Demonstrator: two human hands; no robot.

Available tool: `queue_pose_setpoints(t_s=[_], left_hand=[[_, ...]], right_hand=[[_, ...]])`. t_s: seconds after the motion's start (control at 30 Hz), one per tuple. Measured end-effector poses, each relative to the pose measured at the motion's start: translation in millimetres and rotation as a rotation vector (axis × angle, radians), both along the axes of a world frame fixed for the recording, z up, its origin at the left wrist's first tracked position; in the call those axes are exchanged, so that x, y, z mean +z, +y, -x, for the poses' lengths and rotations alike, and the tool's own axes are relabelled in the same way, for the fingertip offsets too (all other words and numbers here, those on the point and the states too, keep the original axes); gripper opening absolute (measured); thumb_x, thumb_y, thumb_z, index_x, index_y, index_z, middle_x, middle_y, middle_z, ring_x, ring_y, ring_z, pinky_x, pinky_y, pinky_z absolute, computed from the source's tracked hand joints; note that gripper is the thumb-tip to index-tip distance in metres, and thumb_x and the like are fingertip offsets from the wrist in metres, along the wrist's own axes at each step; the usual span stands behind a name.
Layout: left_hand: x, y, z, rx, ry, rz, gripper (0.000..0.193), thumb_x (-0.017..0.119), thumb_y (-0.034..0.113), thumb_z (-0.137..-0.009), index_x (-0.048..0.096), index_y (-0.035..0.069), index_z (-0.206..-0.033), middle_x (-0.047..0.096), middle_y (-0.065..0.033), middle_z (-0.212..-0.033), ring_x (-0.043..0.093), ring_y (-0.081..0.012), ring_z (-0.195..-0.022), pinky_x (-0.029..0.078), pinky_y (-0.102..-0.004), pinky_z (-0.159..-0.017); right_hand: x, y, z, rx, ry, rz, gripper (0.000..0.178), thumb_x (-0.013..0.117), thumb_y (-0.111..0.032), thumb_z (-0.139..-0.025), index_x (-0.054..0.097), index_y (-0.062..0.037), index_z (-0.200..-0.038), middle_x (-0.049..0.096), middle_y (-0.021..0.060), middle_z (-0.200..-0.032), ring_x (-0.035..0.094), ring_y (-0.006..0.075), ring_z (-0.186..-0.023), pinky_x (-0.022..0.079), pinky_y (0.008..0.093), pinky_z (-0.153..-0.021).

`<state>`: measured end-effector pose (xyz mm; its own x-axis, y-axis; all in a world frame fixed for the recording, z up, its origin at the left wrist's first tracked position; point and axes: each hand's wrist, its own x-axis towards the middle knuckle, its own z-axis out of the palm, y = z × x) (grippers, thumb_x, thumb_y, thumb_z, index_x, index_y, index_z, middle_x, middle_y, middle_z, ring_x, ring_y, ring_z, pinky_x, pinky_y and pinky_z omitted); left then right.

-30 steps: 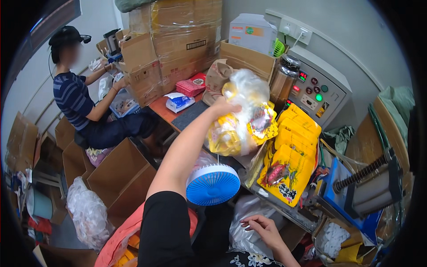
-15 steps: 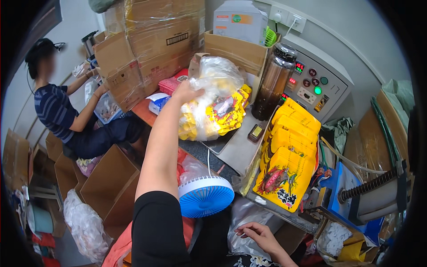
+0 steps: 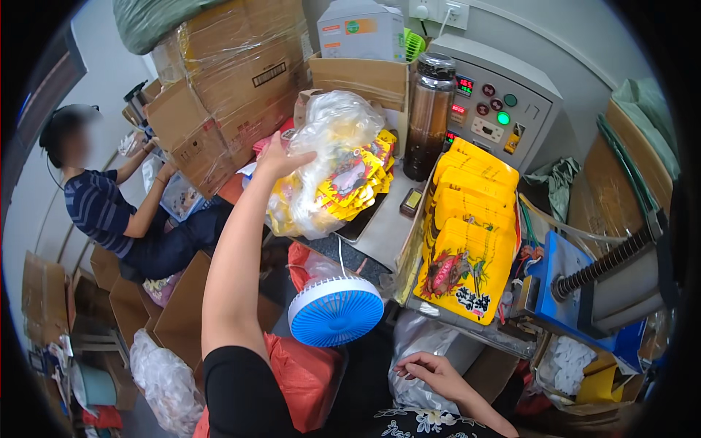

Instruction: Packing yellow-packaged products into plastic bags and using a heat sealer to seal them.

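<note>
My left hand (image 3: 279, 159) reaches out over the workbench, its thumb and fingers spread against the left side of a clear plastic bag (image 3: 332, 124). Part of the bag drapes over a heap of yellow printed pouches (image 3: 354, 179); the pouches stick out on its right side. Low in front of my body, my right hand (image 3: 431, 376) hovers with loosely bent fingers and nothing visible in it. A tray of neatly stacked yellow pouches (image 3: 467, 255) stands on the bench to the right. Between my arms is a small blue and white fan (image 3: 336, 312).
Behind the pouches stand a tall bottle of dark liquid (image 3: 429, 117) and a grey control box (image 3: 500, 95) with lit displays. Taped cartons (image 3: 234, 80) rise at the back left. Another person (image 3: 109, 197) sits at the left. A blue machine (image 3: 558, 277) is at the right.
My left hand's fingers have spread, and the plastic now bulges lower left over the heap. More pouches show on the right. The view has shifted slightly; my right hand stays low.
</note>
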<state>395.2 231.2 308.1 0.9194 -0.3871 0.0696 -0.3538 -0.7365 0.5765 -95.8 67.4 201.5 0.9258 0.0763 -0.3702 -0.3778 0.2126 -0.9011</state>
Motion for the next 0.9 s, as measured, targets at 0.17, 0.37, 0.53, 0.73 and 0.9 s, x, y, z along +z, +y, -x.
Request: queue_pose_setpoints(t_s=[0.17, 0.37, 0.53, 0.73, 0.9], left_hand=[[-8.8, 10.9, 58.2, 0.046, -0.248, -0.079, 0.116, 0.078, 0.059, -0.067, 0.023, -0.007, -0.145, 0.038, -0.0251, -0.144, 0.04, -0.0322, -0.133, 0.032, -0.0374, -0.109], [-81.6, 28.7, 72.3, -0.108, -0.008, 0.229, 0.106, 0.077, 0.049, -0.075, 0.019, -0.006, -0.144, 0.043, -0.0225, -0.139, 0.043, -0.0286, -0.13, 0.034, -0.037, -0.108], [-74.5, -11.5, 45.3, -0.211, -0.204, 0.37, 0.105, 0.081, 0.04, -0.069, 0.023, -0.008, -0.144, 0.041, -0.0272, -0.139, 0.041, -0.0358, -0.131, 0.034, -0.0399, -0.108], [-78.8, -24.1, 14.9, -0.11, -0.35, 0.302, 0.1, 0.082, 0.037, -0.069, 0.026, -0.001, -0.143, 0.047, -0.0211, -0.133, 0.047, -0.0323, -0.123, 0.037, -0.0395, -0.105], [-75.8, -13.7, 25.6, -0.119, -0.31, 0.205, 0.105, 0.085, 0.039, -0.065, 0.026, 0.001, -0.144, 0.046, -0.019, -0.135, 0.046, -0.0308, -0.125, 0.036, -0.039, -0.106]], right_hand=[[-5.7, -3.0, 12.5, -0.022, -0.004, -0.049, 0.026, 0.055, -0.018, -0.098, 0.06, 0.0001, -0.116, 0.066, 0.0075, -0.109, 0.062, 0.0123, -0.098, 0.049, 0.0261, -0.085], [-11.2, -0.5, 14.6, 0.008, -0.022, -0.072, 0.027, 0.055, -0.018, -0.098, 0.06, -0.0001, -0.117, 0.066, 0.008, -0.109, 0.063, 0.013, -0.099, 0.049, 0.0261, -0.086], [-9.3, 0.9, 14.7, 0.021, 0.005, -0.061, 0.027, 0.055, -0.018, -0.098, 0.06, -0.0001, -0.117, 0.066, 0.0086, -0.108, 0.063, 0.0133, -0.099, 0.05, 0.0262, -0.086], [-8.6, 1.2, 20.7, -0.037, -0.024, -0.069, 0.024, 0.055, -0.018, -0.098, 0.062, -0.0008, -0.113, 0.067, 0.0066, -0.106, 0.063, 0.0131, -0.098, 0.05, 0.0275, -0.084], [-13.8, -4.1, 30.5, -0.049, 0.001, -0.026, 0.026, 0.056, -0.018, -0.097, 0.061, -0.0003, -0.115, 0.067, 0.0078, -0.107, 0.063, 0.0126, -0.098, 0.049, 0.0262, -0.084]])
